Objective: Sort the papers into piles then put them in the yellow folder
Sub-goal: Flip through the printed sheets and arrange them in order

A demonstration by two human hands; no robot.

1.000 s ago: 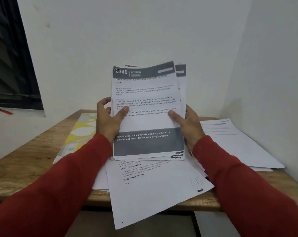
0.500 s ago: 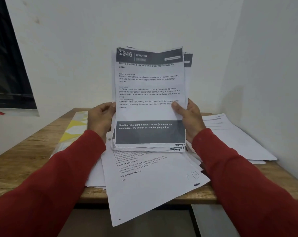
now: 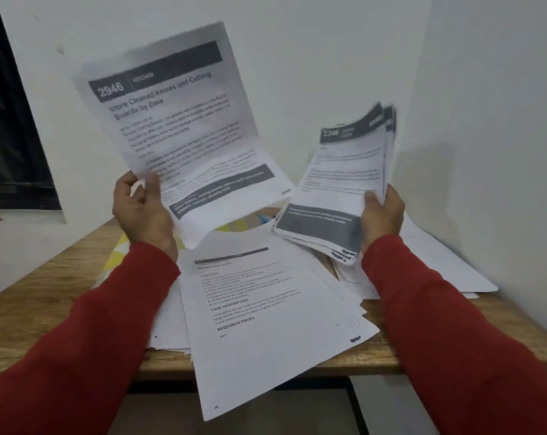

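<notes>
The yellow folder (image 3: 116, 262), a thin plastic sleeve patterned with yellow and white triangles, lies flat on the wooden counter (image 3: 46, 296) at its far left, largely covered by loose sheets and by the left forearm; whether anything is inside it cannot be told.

The left hand (image 3: 140, 211) holds up a single white printed sheet (image 3: 184, 127) with dark grey bands across its head and foot, numbered 2946 and headed "KITCHEN". The fingers curl round its lower left corner, and the sheet tilts leftward with its lower half bowed and floppy.

The right hand (image 3: 380, 215) grips a thin stack of similar printed sheets (image 3: 341, 189), thumb on the front face near the right edge. The stack leans back and to the right, its upper corners fanned and blurred, well apart from the single sheet.

On the counter below, a spread of white papers (image 3: 266, 315) lies overlapping in a loose, uneven pile. The top page carries black text with headings "TASK DESCRIPTION" and "REQUIRED PROPS" and a pencil mark near its right corner, and its near end hangs over the counter's front edge. More white sheets (image 3: 448, 262) lie flat at the far right against the wall.

Both arms wear red sleeves (image 3: 454, 340).
</notes>
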